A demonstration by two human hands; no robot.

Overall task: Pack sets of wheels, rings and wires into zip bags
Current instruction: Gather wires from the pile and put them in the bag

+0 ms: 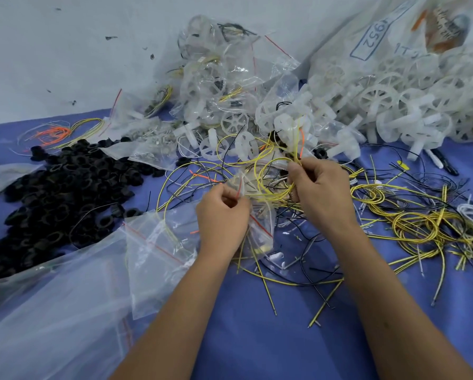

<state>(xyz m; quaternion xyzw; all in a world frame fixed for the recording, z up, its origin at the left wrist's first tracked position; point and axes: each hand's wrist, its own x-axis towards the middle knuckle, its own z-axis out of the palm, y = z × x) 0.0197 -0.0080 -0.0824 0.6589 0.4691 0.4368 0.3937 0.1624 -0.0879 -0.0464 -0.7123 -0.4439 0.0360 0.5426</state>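
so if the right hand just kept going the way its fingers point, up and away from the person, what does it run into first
Most likely the white wheels in the clear bag just beyond it. The right hand pinches a looped yellow wire, and that pile begins right past its fingertips. Depth is hard to judge from this single view.

Zip bag point(257, 215) contents behind left grip point(221, 215) unreadable; black rings point(52, 187) and sack point(394, 37) run off frame.
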